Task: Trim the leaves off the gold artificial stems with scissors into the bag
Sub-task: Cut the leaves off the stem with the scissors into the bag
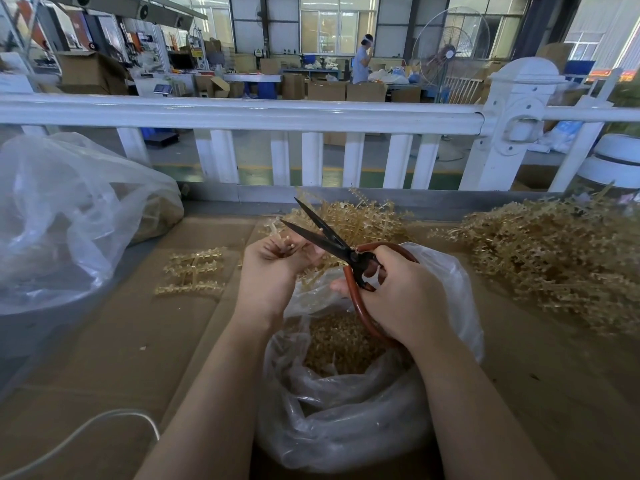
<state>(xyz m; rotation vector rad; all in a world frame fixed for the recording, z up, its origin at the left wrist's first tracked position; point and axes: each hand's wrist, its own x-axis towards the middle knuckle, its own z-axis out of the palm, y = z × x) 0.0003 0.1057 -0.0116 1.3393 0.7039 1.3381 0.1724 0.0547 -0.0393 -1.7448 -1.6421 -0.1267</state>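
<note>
My left hand (273, 268) grips a bunch of gold artificial stems (349, 220), whose leafy ends fan out behind the hands. My right hand (405, 296) holds the red-handled scissors (332, 242), fingers through the loops. The black blades stand apart, pointing up and left beside the stem ends at my left fingertips. Below both hands sits a clear plastic bag (346, 410) with its mouth wide and gold trimmed leaves (343, 344) inside.
A large heap of gold stems (554, 258) lies at the right. A few gold stem pieces (194, 271) lie left of my hands on the cardboard-covered table (121, 341). A big clear bag (62, 216) sits far left. A white railing (311, 116) runs behind. A white cable (86, 431) crosses bottom left.
</note>
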